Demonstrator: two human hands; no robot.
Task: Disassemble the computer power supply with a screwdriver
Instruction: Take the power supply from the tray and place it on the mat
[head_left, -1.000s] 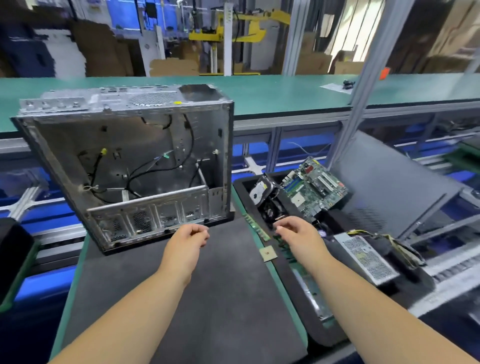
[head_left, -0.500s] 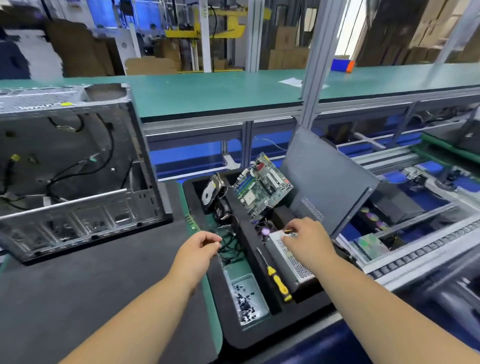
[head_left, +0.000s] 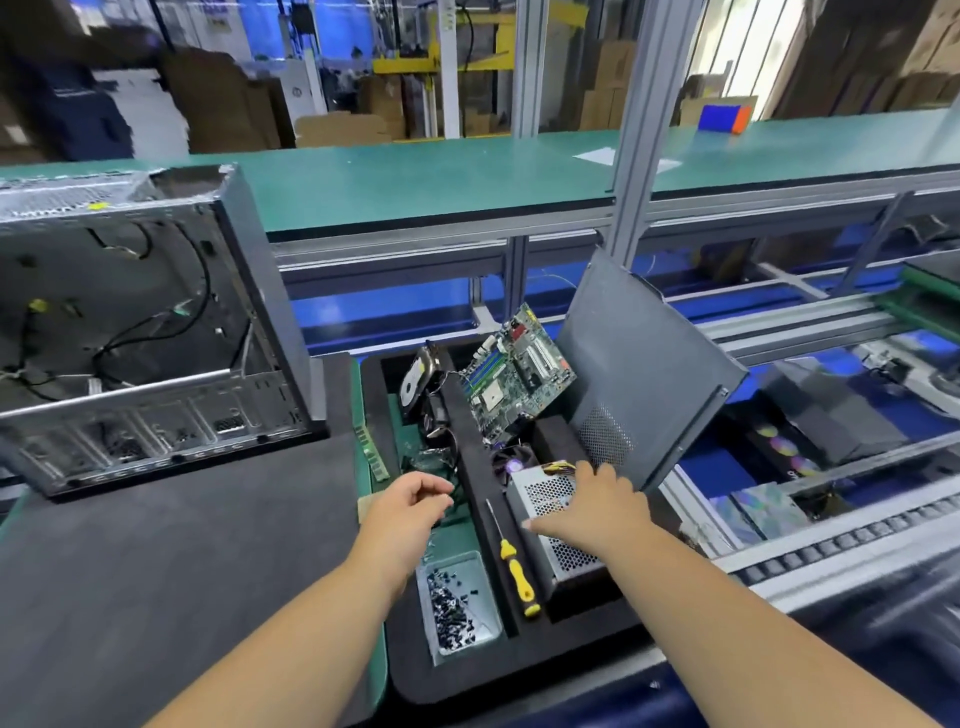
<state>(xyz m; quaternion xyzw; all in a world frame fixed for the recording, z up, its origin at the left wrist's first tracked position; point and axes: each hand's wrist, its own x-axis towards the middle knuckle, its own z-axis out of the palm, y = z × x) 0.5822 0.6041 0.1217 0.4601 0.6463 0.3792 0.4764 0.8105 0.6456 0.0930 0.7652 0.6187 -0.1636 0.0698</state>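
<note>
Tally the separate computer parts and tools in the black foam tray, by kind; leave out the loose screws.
Power supply: 1
Screwdriver: 1
Motherboard: 1
Hard drive: 1
Side panel: 1
Total: 5

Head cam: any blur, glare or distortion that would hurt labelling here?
Head view: wide-angle bending curves the green bench edge; motion smear toward the corners, worst at the roller conveyor; backlit window top right is blown out; centre is sharp: screwdriver, power supply, right hand on it.
</note>
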